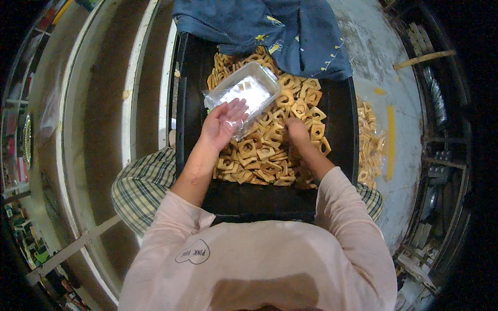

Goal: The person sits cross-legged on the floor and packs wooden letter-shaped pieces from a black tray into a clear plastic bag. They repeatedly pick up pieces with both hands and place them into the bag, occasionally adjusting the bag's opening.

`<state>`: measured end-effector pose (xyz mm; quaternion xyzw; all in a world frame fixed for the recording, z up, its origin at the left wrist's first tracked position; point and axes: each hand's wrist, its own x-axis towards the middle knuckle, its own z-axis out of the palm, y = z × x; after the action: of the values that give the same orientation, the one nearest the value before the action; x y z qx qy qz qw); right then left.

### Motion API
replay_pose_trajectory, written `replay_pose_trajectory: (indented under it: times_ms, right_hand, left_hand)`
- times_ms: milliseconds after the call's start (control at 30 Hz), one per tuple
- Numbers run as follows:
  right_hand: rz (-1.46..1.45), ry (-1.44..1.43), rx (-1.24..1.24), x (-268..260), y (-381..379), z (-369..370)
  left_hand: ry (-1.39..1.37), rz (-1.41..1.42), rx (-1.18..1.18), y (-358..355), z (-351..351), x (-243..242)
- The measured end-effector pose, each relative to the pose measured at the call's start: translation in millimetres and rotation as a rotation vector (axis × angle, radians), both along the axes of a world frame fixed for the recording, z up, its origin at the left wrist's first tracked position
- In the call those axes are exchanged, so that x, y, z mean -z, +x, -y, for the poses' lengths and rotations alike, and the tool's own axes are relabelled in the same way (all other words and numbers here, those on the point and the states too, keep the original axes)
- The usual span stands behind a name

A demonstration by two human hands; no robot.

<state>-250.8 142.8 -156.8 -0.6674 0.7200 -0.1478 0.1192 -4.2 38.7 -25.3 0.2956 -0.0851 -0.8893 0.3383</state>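
A heap of golden-brown, mostly square snack pieces with holes in the middle (268, 165) lies in a large black crate (249, 200). On the heap rests a translucent plastic tub (268, 93), tilted, with shiny white material inside. A clear plastic bag (212, 99) hangs over the tub's near left side. My left hand (223, 124) is palm up at that near edge, fingers extended over the plastic, with nothing visible in the palm. Blurred, my right hand (297, 130) reaches down among the pieces right of the tub; its fingertips are hidden.
Dark blue printed cloth (303, 35) drapes over the crate's far end. Clear bags of similar pieces (369, 144) lie on the floor (400, 116) at right. White-edged rails (130, 85) run along the left. My plaid-covered knees (144, 186) flank the crate.
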Motion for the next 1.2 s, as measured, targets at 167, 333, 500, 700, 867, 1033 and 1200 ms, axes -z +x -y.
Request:
replay_pose_trajectory:
  times_ms: [167, 333, 500, 700, 867, 1033, 1200]
  right_hand:
    - [0.020, 0.404, 0.007, 23.4, 8.4, 3.9]
    - [0.366, 0.204, 0.357, 37.3, 18.9, -4.5]
    - [0.057, 0.029, 0.131, 10.9, 26.7, -14.0]
    - [0.490, 0.006, 0.232, -74.7, 25.1, 10.1]
    - [1.195, -0.212, 0.398, -139.2, 46.8, 22.7]
    - [1.125, -0.188, 0.293, -167.0, 69.0, 24.4]
    - [0.830, 0.090, -0.007, -176.7, 69.6, 26.4]
  left_hand:
    - [0.039, -0.041, -0.001, -1.8, 0.0, -0.8]
    - [0.058, -0.069, -0.025, -2.4, -0.2, -3.1]
    - [0.077, -0.152, -0.078, -4.1, -2.1, -5.3]
    - [0.028, -0.079, -0.189, -5.2, -2.6, -13.8]
    - [-0.086, -0.027, -0.221, -11.9, -8.0, -23.6]
    - [-0.202, 0.016, -0.223, -17.1, -13.7, -32.4]
    - [-0.355, 0.120, -0.190, -18.2, -18.2, -35.9]
